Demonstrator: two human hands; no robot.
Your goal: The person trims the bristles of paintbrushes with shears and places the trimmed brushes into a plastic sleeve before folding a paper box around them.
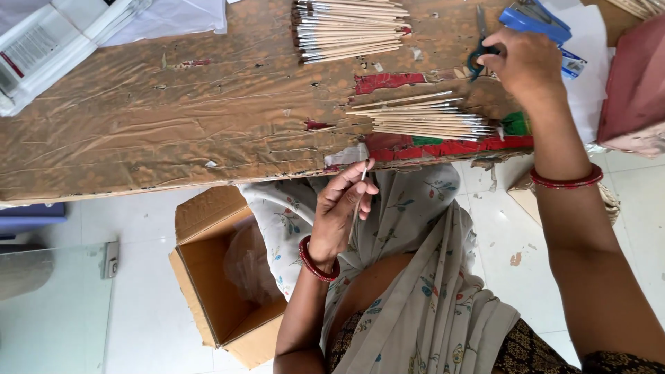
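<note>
A cardboard box (222, 291) stands open on the white floor, just to the outside of the left hand (339, 211) and below it, brown and matte, with a crumpled clear bag inside. That hand is curled nearly shut, thumb and fingertips pinching one thin paintbrush (359, 197) upright over the lap, just short of the table's near edge. To my eye the grip is sound: a light pinch low on the stick keeps the tip free, and a slender wooden handle like this would flex or slip if squeezed hard or held at the very end. Beyond the hand the table (173, 118) is wrapped in wrinkled, shiny brown tape, torn in places to show red and green beneath. A large bundle of brushes (350, 31) lies far across it, pale round sticks side by side with dark ends; a smaller loose heap of brushes (422, 118) lies between the two hands, nearer the right one. The right hand (523, 62) reaches out over the far side of the table, fingers bent and closed round the dark handle loops of a pair of scissors (479, 48), whose metal blades point away from it. A blue plastic packet (537, 21) lies just beyond its knuckles. Red bangles ring both wrists.
</note>
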